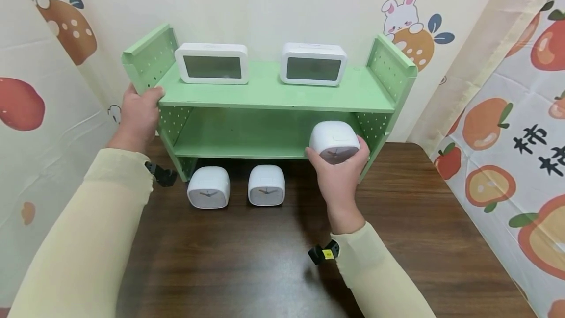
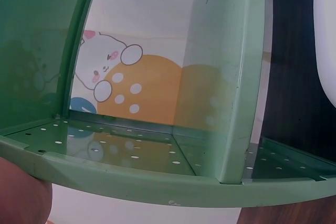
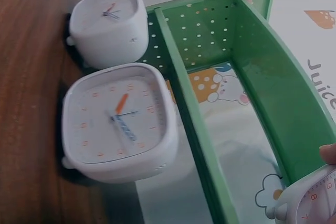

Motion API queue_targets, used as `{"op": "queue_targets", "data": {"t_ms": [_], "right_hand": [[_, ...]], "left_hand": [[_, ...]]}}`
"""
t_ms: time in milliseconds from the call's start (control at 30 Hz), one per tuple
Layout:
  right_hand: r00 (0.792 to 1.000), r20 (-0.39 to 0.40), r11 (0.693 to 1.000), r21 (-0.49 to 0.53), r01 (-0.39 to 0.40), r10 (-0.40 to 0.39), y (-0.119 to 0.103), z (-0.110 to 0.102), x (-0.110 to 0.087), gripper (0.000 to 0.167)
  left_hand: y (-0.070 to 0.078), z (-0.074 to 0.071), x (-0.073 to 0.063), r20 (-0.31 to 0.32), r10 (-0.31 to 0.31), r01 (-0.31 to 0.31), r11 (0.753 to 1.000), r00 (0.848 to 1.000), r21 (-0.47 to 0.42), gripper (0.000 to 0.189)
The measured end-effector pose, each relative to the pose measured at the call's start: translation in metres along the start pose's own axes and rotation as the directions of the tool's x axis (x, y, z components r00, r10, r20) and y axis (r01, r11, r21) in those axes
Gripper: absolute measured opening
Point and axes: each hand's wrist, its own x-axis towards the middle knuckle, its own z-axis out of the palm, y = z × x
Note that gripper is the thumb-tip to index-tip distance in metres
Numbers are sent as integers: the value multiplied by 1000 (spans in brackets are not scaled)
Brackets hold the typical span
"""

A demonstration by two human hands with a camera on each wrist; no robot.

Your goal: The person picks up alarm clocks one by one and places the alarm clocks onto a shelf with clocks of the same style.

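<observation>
Two hands at the green shelf (image 1: 269, 94): left hand (image 1: 139, 114) grips its left side, right hand (image 1: 337, 175) grasps one white clock (image 1: 333, 131).
Held clock is before the shelf's lower right front edge; contact I cannot tell. Open room extends leftward along this level. Under the shelf's front, two other clocks (image 1: 267, 178) stand apart.
</observation>
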Motion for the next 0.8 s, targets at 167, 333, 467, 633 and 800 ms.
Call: {"op": "queue_targets", "data": {"t_ms": [167, 333, 467, 633, 800], "right_hand": [[1000, 6, 999, 27, 28, -28, -7, 5, 8, 107], [1000, 0, 999, 37, 18, -18, -10, 9, 12, 108], [1000, 3, 999, 38, 13, -13, -10, 11, 16, 109], [1000, 2, 1000, 20, 20, -20, -9, 13, 23, 108], [999, -12, 999, -30, 30, -30, -11, 17, 31, 109]], "left_hand": [[0, -1, 0, -18, -6, 7, 1000, 1000, 18, 48], [0, -1, 0, -19, -6, 6, 1000, 1000, 13, 48], [0, -1, 1, -15, -4, 4, 1000, 1000, -1, 47], [-1, 0, 2, -15, 2, -2, 1000, 1000, -16, 47], [-1, 0, 3, -16, -5, 5, 1000, 1000, -7, 48]]}}
